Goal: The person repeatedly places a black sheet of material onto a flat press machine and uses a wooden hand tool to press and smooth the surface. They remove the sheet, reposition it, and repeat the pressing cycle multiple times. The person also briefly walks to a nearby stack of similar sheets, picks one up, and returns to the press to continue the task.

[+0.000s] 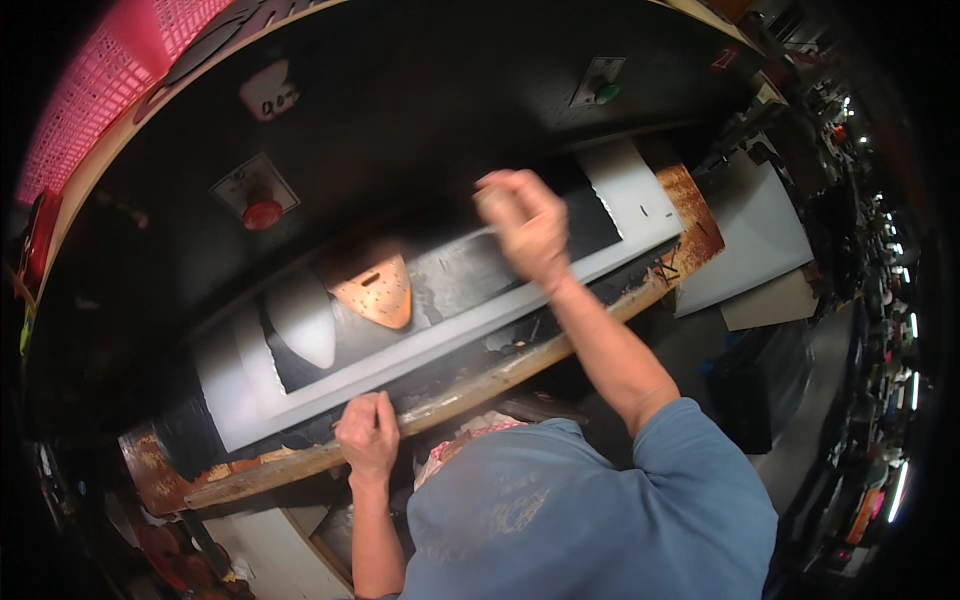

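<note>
My left hand (368, 435) is closed in a loose fist at the wooden front rail (445, 400), with nothing visible in it. My right hand (525, 225) is over the machine bed, fingers curled and smeared by motion; whether they hold anything does not show. Between the hands, a tan, shield-shaped plate (385, 295) with small holes and a slot lies on a grey-black sheet (455, 275). To its left lies a pale, pointed flat piece (308, 325). A white board (640, 200) is under the sheet.
The machine's black front (420, 110) rises just behind the bed, carrying a red button (262, 208) and a green button (606, 93). At the upper left stands a pink mesh basket (90, 110). White sheets (745, 235) lie beyond the rusty right end (690, 210).
</note>
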The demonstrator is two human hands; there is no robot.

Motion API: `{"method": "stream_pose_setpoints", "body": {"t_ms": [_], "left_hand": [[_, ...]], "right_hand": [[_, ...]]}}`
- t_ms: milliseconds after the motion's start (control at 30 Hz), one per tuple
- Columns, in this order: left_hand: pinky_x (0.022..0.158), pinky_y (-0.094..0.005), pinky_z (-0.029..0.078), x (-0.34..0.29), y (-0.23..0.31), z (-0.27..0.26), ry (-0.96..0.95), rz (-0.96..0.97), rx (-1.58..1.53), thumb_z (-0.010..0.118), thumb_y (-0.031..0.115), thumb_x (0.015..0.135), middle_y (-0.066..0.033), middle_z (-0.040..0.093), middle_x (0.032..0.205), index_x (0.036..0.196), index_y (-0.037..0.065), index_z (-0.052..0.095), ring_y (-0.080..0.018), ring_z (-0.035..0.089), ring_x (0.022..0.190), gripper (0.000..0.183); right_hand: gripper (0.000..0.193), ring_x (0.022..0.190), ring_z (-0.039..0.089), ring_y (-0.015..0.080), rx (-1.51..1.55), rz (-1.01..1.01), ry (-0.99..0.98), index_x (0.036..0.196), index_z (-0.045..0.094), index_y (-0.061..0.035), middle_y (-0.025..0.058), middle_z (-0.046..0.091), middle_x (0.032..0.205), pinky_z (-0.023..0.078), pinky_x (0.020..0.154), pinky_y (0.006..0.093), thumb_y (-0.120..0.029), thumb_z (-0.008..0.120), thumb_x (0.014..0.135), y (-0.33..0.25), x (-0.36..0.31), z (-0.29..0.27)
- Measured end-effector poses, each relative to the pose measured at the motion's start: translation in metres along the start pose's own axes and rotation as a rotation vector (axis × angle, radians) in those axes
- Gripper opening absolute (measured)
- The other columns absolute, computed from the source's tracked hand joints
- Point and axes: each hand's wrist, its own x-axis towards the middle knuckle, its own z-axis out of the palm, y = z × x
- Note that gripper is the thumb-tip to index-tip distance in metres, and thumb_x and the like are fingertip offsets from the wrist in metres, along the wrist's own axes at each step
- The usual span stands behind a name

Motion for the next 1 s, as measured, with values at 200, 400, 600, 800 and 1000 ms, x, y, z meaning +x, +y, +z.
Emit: {"method": "stream_pose_setpoints", "body": {"t_ms": [200,400,600,800,1000], "left_hand": [[0.06,-0.048,0.049,-0.008,-0.002,0.006,0.072,-0.07,0.099,0.072,0.002,0.097,-0.021,0.061,0.075,0.081,-0.001,0.062,-0.043,0.061,0.066,0.019],[0.061,-0.0423,0.051,-0.009,0.005,0.01,0.091,-0.116,0.119,0.078,0.013,0.097,-0.0152,0.066,0.075,0.081,0.002,0.063,-0.0342,0.065,0.064,0.024],[0.061,-0.0427,0.051,-0.006,0.008,0.012,0.102,-0.136,0.202,0.08,0.016,0.096,-0.0161,0.065,0.072,0.076,0.001,0.063,-0.0356,0.064,0.063,0.03],[0.061,-0.0428,0.051,-0.007,0.004,0.014,0.126,-0.122,0.248,0.08,0.018,0.096,-0.0158,0.066,0.072,0.076,0.003,0.062,-0.0351,0.064,0.063,0.031],[0.06,-0.0392,0.049,-0.007,0.008,0.015,0.119,-0.206,0.194,0.081,0.019,0.096,-0.0146,0.062,0.069,0.075,0.002,0.06,-0.0305,0.058,0.059,0.034]], "right_hand": [[0.021,0.075,0.056,0.006,-0.064,-0.067,0.418,0.094,0.072,-0.0018,-0.0028,0.068,0.082,0.048,0.072,0.0223,-0.019,0.07,0.106,0.01,0.066,-0.123],[0.02,0.07,0.055,0.0045,-0.077,0.199,0.176,0.093,0.073,-0.0016,-0.0024,0.065,0.074,0.044,0.064,0.0237,-0.019,0.071,0.103,0.029,-0.066,-0.136],[0.016,0.057,0.062,0.0241,-0.503,-0.087,-0.155,0.082,0.071,-0.0017,0.0117,0.063,0.069,0.05,0.059,0.0372,-0.013,0.076,0.092,0.05,-0.132,-0.103],[0.021,0.058,0.063,0.0281,-0.464,0.024,-0.278,0.081,0.071,-0.0024,0.0128,0.064,0.068,0.05,0.06,0.0393,-0.019,0.078,0.092,0.042,-0.126,-0.109],[0.023,0.066,0.071,0.0346,-0.47,0.111,-0.304,0.082,0.076,-0.0063,0.014,0.071,0.07,0.055,0.064,0.043,-0.027,0.076,0.092,0.042,-0.126,-0.11]]}}
